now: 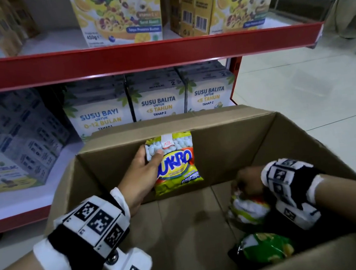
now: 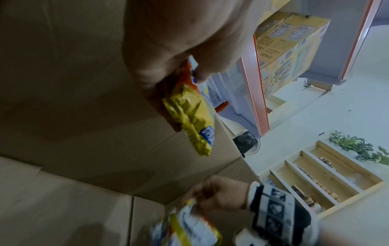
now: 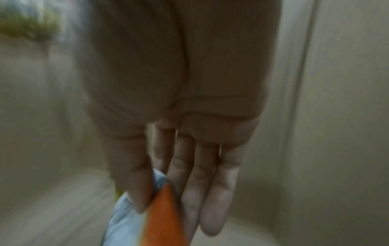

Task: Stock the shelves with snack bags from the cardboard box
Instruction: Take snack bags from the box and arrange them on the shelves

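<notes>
My left hand [image 1: 147,168] grips a yellow Sukro snack bag [image 1: 174,162] by its left edge and holds it upright against the far wall of the open cardboard box [image 1: 240,131]. The left wrist view shows the same bag [image 2: 189,116] hanging from my left hand [image 2: 168,66]. Low in the box's right side, my right hand [image 1: 246,180] pinches the top of a second snack bag [image 1: 248,209] between thumb and fingers; this bag [image 3: 147,221] appears blurred in the right wrist view, under my right hand [image 3: 168,191]. A green snack bag [image 1: 264,250] lies on the box floor nearer me.
The red-edged shelf [image 1: 139,56] carries cereal boxes [image 1: 120,13] above. Below it stand milk boxes [image 1: 156,101], directly behind the cardboard box. White tiled floor [image 1: 302,86] spreads to the right, with a metal chair frame [image 1: 351,12] at the far right.
</notes>
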